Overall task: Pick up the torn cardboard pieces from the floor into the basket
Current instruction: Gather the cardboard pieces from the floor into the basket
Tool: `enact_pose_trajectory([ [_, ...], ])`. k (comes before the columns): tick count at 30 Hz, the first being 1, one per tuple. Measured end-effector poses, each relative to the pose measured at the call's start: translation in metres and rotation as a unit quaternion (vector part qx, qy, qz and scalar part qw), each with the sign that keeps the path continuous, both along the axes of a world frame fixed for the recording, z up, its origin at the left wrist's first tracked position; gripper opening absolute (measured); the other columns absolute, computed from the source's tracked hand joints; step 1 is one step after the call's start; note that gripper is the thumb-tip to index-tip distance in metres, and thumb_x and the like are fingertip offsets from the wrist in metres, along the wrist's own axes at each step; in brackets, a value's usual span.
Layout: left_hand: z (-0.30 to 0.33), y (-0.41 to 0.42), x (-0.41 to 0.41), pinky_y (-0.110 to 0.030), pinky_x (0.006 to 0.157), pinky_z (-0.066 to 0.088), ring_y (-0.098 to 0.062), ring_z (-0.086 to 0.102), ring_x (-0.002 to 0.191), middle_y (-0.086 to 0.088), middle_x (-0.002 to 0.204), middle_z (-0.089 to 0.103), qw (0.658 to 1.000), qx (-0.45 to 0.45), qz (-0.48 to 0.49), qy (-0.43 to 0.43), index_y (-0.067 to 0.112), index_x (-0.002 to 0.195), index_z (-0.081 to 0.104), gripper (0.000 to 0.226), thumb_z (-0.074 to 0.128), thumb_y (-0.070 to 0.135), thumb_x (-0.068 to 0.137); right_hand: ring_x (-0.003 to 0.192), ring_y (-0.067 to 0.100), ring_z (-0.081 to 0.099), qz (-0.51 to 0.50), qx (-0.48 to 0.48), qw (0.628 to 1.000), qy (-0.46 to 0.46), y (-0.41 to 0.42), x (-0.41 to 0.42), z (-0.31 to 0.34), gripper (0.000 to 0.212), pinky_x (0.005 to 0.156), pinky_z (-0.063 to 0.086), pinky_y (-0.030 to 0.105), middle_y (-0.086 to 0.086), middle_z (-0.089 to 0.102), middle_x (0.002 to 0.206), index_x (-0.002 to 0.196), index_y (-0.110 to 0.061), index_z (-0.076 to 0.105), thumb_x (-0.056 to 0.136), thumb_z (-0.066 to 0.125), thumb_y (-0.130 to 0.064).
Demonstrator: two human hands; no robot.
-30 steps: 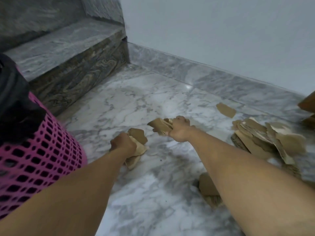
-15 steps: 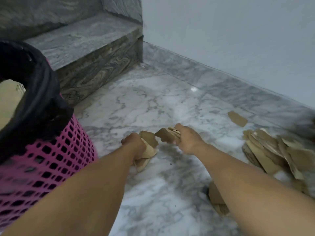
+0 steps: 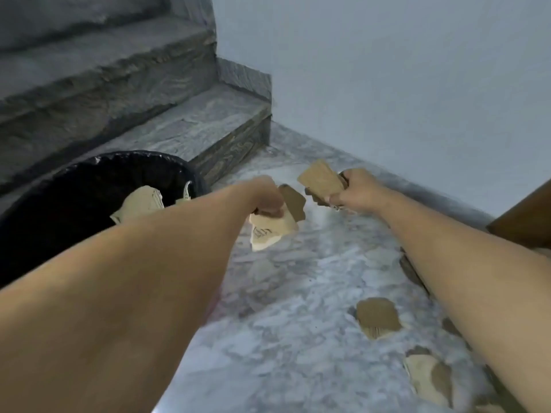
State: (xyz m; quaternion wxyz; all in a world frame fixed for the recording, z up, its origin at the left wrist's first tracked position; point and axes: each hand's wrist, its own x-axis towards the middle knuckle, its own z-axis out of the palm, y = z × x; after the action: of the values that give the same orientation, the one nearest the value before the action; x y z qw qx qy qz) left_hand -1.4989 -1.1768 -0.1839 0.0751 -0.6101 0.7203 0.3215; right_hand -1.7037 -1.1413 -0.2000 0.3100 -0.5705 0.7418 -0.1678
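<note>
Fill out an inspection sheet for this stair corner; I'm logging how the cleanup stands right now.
Surface: marble floor, scraps remaining.
Job's things: basket with black liner holds cardboard; loose pieces lie at right.
Clutter: brown object at right edge, unidentifiable.
Grippers: left hand grips pale pieces; right hand grips brown pieces.
Cables: nothing seen.
Surroundings: stone steps, plain wall.

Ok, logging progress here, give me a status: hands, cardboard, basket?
Left hand and right hand each grip cardboard. Basket open, pieces inside. Scraps remain on floor. Path clear.
</note>
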Motion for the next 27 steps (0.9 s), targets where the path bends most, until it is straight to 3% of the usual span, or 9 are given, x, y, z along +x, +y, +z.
enact_pose_trajectory([
  [7, 0.1, 0.016, 0.089, -0.045, 0.094, 0.052, -0.033, 0.064, 0.103, -0.017, 0.113, 0.064, 0.993, -0.082, 0.073, 0.051, -0.001, 0.109, 0.061, 0.031, 0.07, 0.013, 0.083, 0.069, 0.017, 0.063, -0.021, -0.047, 0.992, -0.114, 0.004, 0.092, 0.094, 0.032, 0.044, 0.052, 0.023, 0.002, 0.06, 0.09, 0.087, -0.015, 0.057, 0.07, 0.084, -0.017],
  [13, 0.11, 0.049, 0.21, -0.041, 0.076, 0.057, -0.03, 0.062, 0.091, -0.011, 0.095, 0.055, 0.969, -0.131, 0.208, 0.025, 0.002, 0.114, 0.054, 0.046, 0.075, 0.019, 0.077, 0.064, 0.018, 0.065, 0.014, -0.044, 0.986, -0.162, 0.024, 0.213, 0.105, 0.048, 0.046, 0.055, 0.026, 0.006, 0.064, 0.091, 0.096, -0.008, 0.054, 0.066, 0.088, -0.021],
  [15, 0.107, 0.062, 0.239, -0.034, 0.06, 0.055, -0.026, 0.062, 0.079, -0.008, 0.086, 0.055, 0.957, -0.1, 0.261, 0.082, 0.004, 0.117, 0.053, 0.056, 0.078, 0.03, 0.073, 0.065, 0.017, 0.066, -0.005, -0.035, 0.975, -0.222, 0.035, 0.249, 0.098, 0.07, 0.053, 0.059, 0.028, 0.011, 0.061, 0.115, 0.118, 0.002, 0.054, 0.065, 0.09, -0.028],
  [17, 0.101, 0.073, 0.257, -0.041, 0.068, 0.054, -0.029, 0.063, 0.087, -0.013, 0.101, 0.061, 0.94, -0.028, 0.294, 0.17, 0.005, 0.129, 0.048, 0.076, 0.079, 0.041, 0.069, 0.069, 0.015, 0.063, -0.012, -0.025, 0.968, -0.251, 0.045, 0.271, 0.09, 0.088, 0.067, 0.063, 0.035, 0.015, 0.051, 0.136, 0.134, 0.005, 0.045, 0.067, 0.089, -0.031],
  [19, 0.091, 0.081, 0.275, -0.056, 0.095, 0.038, -0.038, 0.046, 0.125, -0.014, 0.141, 0.045, 0.917, -0.014, 0.322, 0.235, 0.01, 0.142, 0.037, 0.088, 0.077, 0.042, 0.07, 0.075, 0.018, 0.063, -0.003, -0.028, 0.984, -0.175, 0.055, 0.283, 0.082, 0.071, 0.077, 0.061, 0.039, 0.015, 0.058, 0.128, 0.126, 0.002, 0.053, 0.071, 0.086, -0.029],
  [20, 0.085, 0.084, 0.283, -0.052, 0.098, 0.033, -0.037, 0.039, 0.131, -0.012, 0.147, 0.039, 0.912, -0.039, 0.325, 0.246, 0.011, 0.142, 0.037, 0.087, 0.077, 0.039, 0.07, 0.081, 0.021, 0.064, -0.001, -0.042, 0.993, -0.113, 0.06, 0.285, 0.078, 0.057, 0.079, 0.059, 0.037, 0.013, 0.064, 0.118, 0.117, -0.001, 0.06, 0.073, 0.085, -0.029],
  [22, 0.073, 0.09, 0.3, -0.039, 0.093, 0.036, -0.033, 0.043, 0.128, -0.013, 0.142, 0.045, 0.919, -0.108, 0.318, 0.208, 0.009, 0.138, 0.044, 0.075, 0.075, 0.033, 0.074, 0.096, 0.026, 0.063, -0.018, -0.064, 0.998, 0.001, 0.07, 0.286, 0.071, 0.043, 0.078, 0.053, 0.032, 0.011, 0.067, 0.107, 0.107, -0.007, 0.066, 0.073, 0.08, -0.029],
  [24, 0.062, 0.097, 0.32, -0.04, 0.099, 0.037, -0.033, 0.042, 0.129, -0.016, 0.141, 0.046, 0.931, -0.172, 0.309, 0.092, 0.009, 0.137, 0.045, 0.064, 0.068, 0.027, 0.08, 0.111, 0.033, 0.06, -0.048, -0.05, 0.996, 0.053, 0.08, 0.288, 0.063, 0.051, 0.084, 0.053, 0.036, 0.016, 0.061, 0.119, 0.119, -0.004, 0.06, 0.076, 0.076, -0.025],
  [27, 0.044, 0.109, 0.342, -0.056, 0.114, 0.019, -0.037, 0.016, 0.143, -0.017, 0.154, 0.02, 0.929, -0.166, 0.33, -0.02, 0.007, 0.147, 0.023, 0.072, 0.058, 0.019, 0.085, 0.104, 0.038, 0.063, -0.096, 0.06, 0.992, -0.051, 0.091, 0.295, 0.049, 0.059, 0.078, 0.06, 0.044, 0.019, 0.053, 0.13, 0.132, 0.002, 0.046, 0.081, 0.072, -0.014],
])
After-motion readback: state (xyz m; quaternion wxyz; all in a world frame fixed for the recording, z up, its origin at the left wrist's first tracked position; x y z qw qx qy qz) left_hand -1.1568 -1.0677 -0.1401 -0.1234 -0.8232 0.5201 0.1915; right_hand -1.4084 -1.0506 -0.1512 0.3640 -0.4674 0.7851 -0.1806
